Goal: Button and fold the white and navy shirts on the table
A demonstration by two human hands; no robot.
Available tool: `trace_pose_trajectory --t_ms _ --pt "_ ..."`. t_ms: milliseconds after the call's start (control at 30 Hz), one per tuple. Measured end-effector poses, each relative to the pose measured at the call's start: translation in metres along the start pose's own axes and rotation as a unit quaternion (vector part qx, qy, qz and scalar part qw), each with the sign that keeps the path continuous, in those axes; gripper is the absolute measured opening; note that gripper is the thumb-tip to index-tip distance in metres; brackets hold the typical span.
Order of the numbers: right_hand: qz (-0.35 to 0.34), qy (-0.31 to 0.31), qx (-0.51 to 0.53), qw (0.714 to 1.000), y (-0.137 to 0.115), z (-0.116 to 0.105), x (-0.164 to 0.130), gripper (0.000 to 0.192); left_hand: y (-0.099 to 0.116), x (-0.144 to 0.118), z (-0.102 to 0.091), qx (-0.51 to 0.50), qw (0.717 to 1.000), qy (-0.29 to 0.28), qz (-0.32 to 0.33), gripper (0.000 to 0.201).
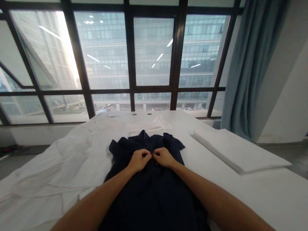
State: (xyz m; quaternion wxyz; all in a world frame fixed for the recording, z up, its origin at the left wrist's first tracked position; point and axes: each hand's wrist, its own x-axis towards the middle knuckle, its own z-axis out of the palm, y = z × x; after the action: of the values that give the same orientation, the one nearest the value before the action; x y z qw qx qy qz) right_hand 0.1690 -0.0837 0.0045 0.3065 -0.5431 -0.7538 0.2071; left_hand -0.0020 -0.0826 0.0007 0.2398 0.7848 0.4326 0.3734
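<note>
A dark navy shirt (152,190) lies flat down the lower middle of the frame on a white-covered table (278,194), its collar toward the window and its hem running off the bottom edge. Both arms reach up from the lower corners and meet at the shirt's chest, just below the collar. The left hand (139,159) and the right hand (163,157) sit knuckle to knuckle, each curled closed with its fingertips pinching the dark cloth along the front centre line, as if working a button near the top of the placket; the button itself is too small and dark to make out. Judging by how things lie, the shirt is already spread out and smoothed, with its short sleeves fanned to either side, and the fastening at the neck is the step in hand; whether the lower front is closed cannot be told, since the fabric there reads as one dark mass. To the left of the frame a rumpled white garment (64,160) lies loosely spread, and another pale piece rests beyond the collar. At right centre a neat stack of folded white cloth (239,150) sits apart from the shirt.
</note>
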Motion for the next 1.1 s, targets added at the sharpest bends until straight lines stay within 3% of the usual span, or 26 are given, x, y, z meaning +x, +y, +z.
trace_pose_trajectory --t_ms 100,167,267,333,400,500,633,767,900,1000,1100 --pt "-0.005 0.044 -0.079 0.996 -0.003 -0.007 -0.006 0.021 0.006 -0.003 -0.012 0.137 0.99 -0.009 -0.045 0.016" --pt "-0.036 0.041 -0.154 0.987 -0.004 -0.014 -0.01 0.02 0.01 -0.005 -0.019 0.212 0.974 -0.039 -0.068 0.026" --pt "-0.108 -0.034 -0.221 0.969 -0.006 -0.024 -0.015 0.02 0.017 -0.007 -0.022 0.261 0.962 -0.017 -0.084 0.047" --pt "-0.133 -0.095 -0.233 0.959 -0.009 -0.027 -0.016 0.024 0.019 -0.008 -0.019 0.278 0.958 0.028 -0.061 0.041" --pt "-0.118 -0.11 -0.245 0.956 -0.014 -0.027 -0.016 0.034 0.019 -0.008 -0.014 0.284 0.957 0.04 -0.031 0.027" --pt "-0.06 -0.025 -0.27 0.961 -0.02 -0.021 -0.016 0.049 0.016 -0.008 -0.008 0.273 0.961 -0.004 -0.037 0.025" --pt "-0.04 0.075 -0.232 0.969 -0.023 -0.009 -0.015 0.033 0.016 -0.008 -0.005 0.259 0.964 -0.048 -0.018 0.015" --pt "-0.027 0.049 -0.19 0.98 -0.017 -0.004 -0.012 0.027 0.018 -0.009 -0.005 0.253 0.965 -0.065 0.021 0.016" --pt "0.029 -0.001 -0.213 0.977 -0.014 -0.005 -0.009 0.029 0.019 -0.01 -0.006 0.299 0.953 -0.041 -0.017 0.031" --pt "0.022 0.01 -0.256 0.966 -0.017 -0.004 -0.01 0.026 0.02 -0.01 -0.006 0.349 0.936 -0.026 -0.044 0.04" --pt "-0.018 0.04 -0.285 0.957 -0.02 -0.002 -0.012 0.021 0.022 -0.011 -0.005 0.365 0.931 -0.013 -0.008 0.031"
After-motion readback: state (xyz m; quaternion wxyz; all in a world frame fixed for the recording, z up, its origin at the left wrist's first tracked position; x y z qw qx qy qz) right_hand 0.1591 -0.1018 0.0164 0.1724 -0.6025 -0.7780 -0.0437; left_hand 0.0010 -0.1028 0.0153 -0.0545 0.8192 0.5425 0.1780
